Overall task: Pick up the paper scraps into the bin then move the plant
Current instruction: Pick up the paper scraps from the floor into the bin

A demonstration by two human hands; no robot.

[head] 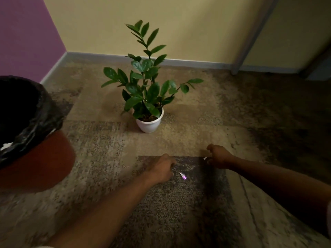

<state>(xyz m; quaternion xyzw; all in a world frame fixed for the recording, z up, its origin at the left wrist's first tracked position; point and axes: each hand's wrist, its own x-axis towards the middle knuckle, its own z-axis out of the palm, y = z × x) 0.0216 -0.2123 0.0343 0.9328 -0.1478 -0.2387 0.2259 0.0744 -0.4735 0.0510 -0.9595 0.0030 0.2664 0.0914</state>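
A potted plant (149, 90) with glossy green leaves stands in a white pot (149, 125) on the carpet, near the back wall. A red bin (41, 163) with a black liner (26, 111) fills the left edge. My left hand (162, 169) rests knuckles-up on the dark carpet patch with its fingers curled. A small purple-white paper scrap (183, 176) lies just right of its fingertips. My right hand (219, 156) is curled further right, and a tiny white paper scrap (205, 158) shows at its fingertips.
The patchy beige and grey carpet (179, 212) covers the floor. A purple wall (26, 33) and a yellow wall (179, 24) meet behind the bin. A grey furniture leg (250, 36) slants down at the back right. The right side is dim.
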